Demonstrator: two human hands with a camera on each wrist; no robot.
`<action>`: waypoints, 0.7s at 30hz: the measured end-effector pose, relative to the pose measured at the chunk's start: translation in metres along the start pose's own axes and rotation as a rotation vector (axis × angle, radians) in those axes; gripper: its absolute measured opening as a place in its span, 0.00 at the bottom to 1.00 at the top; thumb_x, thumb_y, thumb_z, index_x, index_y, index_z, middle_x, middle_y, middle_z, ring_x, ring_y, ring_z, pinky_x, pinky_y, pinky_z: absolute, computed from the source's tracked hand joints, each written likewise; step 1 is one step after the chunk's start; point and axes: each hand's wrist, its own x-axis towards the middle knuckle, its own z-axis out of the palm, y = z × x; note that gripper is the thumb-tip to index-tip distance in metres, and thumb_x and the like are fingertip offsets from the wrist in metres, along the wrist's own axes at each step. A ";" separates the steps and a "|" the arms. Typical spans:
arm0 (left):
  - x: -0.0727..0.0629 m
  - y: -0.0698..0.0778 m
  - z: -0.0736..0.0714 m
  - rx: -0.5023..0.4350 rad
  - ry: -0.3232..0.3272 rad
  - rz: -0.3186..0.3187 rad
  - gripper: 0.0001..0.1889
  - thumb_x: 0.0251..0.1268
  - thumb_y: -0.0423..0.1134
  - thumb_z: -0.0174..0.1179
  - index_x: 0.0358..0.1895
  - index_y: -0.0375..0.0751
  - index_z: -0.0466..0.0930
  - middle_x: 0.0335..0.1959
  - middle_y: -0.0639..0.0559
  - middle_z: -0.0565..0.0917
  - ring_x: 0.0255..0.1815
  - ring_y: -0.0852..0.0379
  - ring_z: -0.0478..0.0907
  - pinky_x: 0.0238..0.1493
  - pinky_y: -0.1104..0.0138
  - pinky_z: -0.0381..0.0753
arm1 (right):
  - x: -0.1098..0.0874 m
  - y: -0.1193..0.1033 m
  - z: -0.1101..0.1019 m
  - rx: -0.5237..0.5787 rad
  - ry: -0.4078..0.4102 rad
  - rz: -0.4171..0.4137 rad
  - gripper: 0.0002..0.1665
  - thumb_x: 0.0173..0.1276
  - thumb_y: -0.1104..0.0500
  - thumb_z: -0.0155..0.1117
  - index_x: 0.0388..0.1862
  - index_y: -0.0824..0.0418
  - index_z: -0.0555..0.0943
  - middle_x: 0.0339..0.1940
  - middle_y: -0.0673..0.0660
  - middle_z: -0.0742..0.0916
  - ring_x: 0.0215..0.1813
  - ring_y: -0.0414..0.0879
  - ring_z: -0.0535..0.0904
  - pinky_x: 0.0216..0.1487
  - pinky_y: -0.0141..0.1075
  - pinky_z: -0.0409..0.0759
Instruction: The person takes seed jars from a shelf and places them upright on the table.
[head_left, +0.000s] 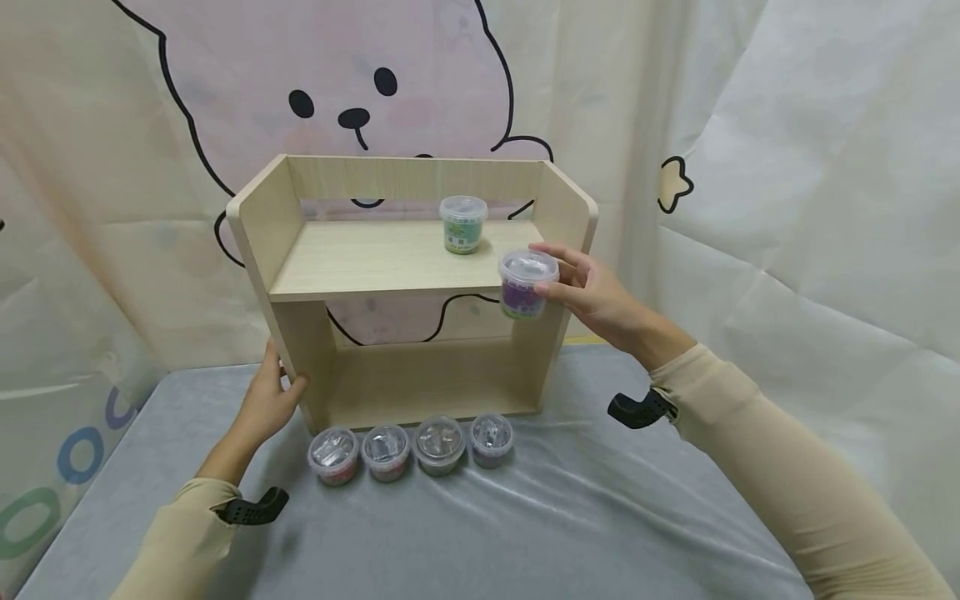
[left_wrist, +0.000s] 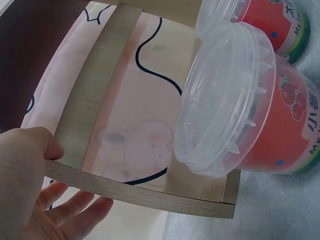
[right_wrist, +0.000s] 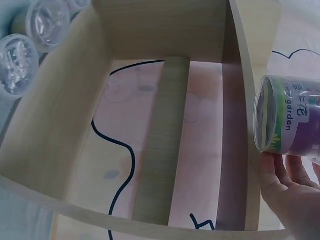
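Note:
A small wooden two-tier shelf [head_left: 405, 379] stands on the table. My left hand [head_left: 267, 398] grips the edge of its left side panel, thumb on one face and fingers on the other in the left wrist view. A clear-lidded plastic tub with a purple label [head_left: 522, 287] is held by my right hand [head_left: 592, 300], in front of the upper tier's right end. In the right wrist view the purple tub [right_wrist: 295, 117] shows its base beside the shelf board. A tub with a green label [head_left: 462, 227] sits upright on the upper tier.
Several lidded tubs stand in a row before the shelf: a red-labelled tub [head_left: 333, 457] at the left, another tub [head_left: 386, 454], a larger-looking tub [head_left: 439, 446] and a tub [head_left: 492, 440] at the right. A grey cloth [head_left: 525, 517] covers the table; printed curtains [head_left: 810, 167] hang around.

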 end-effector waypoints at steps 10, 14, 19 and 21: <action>0.000 -0.001 -0.002 0.002 0.001 0.004 0.42 0.70 0.29 0.51 0.81 0.48 0.40 0.72 0.23 0.64 0.63 0.16 0.70 0.52 0.29 0.77 | -0.010 0.017 -0.003 -0.028 -0.027 -0.013 0.37 0.74 0.66 0.54 0.80 0.61 0.58 0.57 0.47 0.81 0.60 0.39 0.77 0.63 0.27 0.75; 0.001 -0.001 -0.003 -0.012 -0.003 0.008 0.42 0.69 0.28 0.51 0.81 0.47 0.40 0.72 0.23 0.64 0.64 0.16 0.69 0.53 0.29 0.77 | -0.015 0.029 -0.003 -0.017 -0.041 -0.013 0.36 0.74 0.67 0.54 0.79 0.62 0.59 0.57 0.46 0.82 0.59 0.38 0.78 0.62 0.28 0.77; 0.001 0.000 -0.002 -0.019 -0.009 0.023 0.42 0.69 0.28 0.51 0.82 0.47 0.40 0.72 0.23 0.64 0.63 0.16 0.70 0.53 0.29 0.77 | -0.021 0.046 -0.005 -0.004 -0.047 -0.009 0.35 0.73 0.67 0.55 0.77 0.64 0.60 0.57 0.46 0.82 0.59 0.38 0.79 0.60 0.29 0.79; 0.000 0.001 -0.002 -0.019 -0.011 0.019 0.42 0.69 0.28 0.51 0.81 0.48 0.40 0.72 0.24 0.63 0.63 0.16 0.70 0.54 0.29 0.77 | -0.023 0.052 -0.005 0.000 -0.050 -0.004 0.36 0.73 0.68 0.57 0.77 0.65 0.59 0.57 0.47 0.82 0.59 0.38 0.79 0.60 0.29 0.79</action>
